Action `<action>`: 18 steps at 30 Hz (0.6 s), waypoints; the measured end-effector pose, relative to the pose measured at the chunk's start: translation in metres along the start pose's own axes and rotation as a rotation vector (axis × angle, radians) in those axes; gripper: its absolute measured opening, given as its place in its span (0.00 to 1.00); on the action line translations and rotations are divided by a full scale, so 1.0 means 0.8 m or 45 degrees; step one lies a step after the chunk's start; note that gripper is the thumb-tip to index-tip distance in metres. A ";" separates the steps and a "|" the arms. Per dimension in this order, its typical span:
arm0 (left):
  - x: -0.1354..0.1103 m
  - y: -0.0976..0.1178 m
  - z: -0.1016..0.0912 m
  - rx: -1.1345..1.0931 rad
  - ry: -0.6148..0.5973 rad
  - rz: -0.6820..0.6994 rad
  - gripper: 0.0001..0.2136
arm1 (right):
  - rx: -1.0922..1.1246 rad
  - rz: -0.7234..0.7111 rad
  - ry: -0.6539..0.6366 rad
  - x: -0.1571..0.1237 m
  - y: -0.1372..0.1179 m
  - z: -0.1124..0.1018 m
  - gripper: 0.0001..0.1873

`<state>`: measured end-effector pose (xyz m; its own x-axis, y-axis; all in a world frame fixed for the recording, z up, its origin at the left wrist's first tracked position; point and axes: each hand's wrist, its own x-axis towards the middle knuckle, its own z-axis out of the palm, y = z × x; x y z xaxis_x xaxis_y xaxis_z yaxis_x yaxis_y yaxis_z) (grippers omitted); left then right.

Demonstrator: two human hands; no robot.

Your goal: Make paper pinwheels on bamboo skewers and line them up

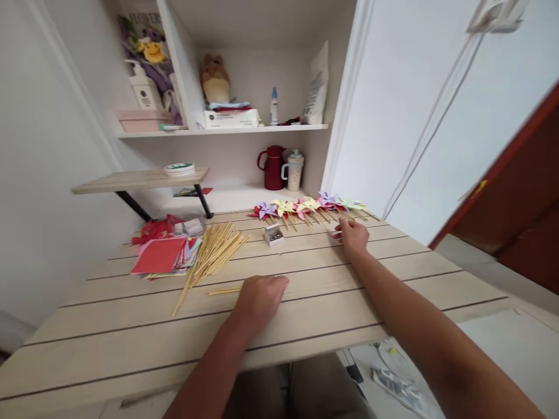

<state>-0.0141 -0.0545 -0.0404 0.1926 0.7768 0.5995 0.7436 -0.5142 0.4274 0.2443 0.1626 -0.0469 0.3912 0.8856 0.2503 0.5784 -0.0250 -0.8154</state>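
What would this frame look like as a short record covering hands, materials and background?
Left hand: at one end of a single stick, grip unclear
Right hand: near the row of pinwheels, grip unclear
Middle: small open box
Left side: stick pile, paper stack
Back: red jug beside a lidded cup

A pale wooden table (131, 337) with dark lines between its planks fills the scene. On its left side lies a stack of square coloured papers (159, 256), red on top, with crumpled red material (152, 230) just beyond. To the right of the stack, a loose heap of thin wooden sticks (220, 247) fans out; a single stick (220, 291) lies nearer. Farther right sits a small open box (274, 235) containing small dark bits. Along the far right edge, colourful paper pinwheels (308, 205) lie in a row.
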 end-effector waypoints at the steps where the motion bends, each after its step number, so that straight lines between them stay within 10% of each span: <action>1: -0.001 0.000 0.000 0.027 -0.027 -0.006 0.09 | -0.001 -0.012 -0.015 0.001 0.000 0.000 0.27; 18: 0.009 0.006 -0.011 0.341 -0.594 -0.181 0.15 | -0.363 -0.245 -0.141 0.008 0.016 0.008 0.09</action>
<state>-0.0148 -0.0545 -0.0284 0.2962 0.9418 0.1589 0.9081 -0.3293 0.2587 0.2496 0.1710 -0.0593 0.1847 0.9311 0.3145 0.8164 0.0328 -0.5765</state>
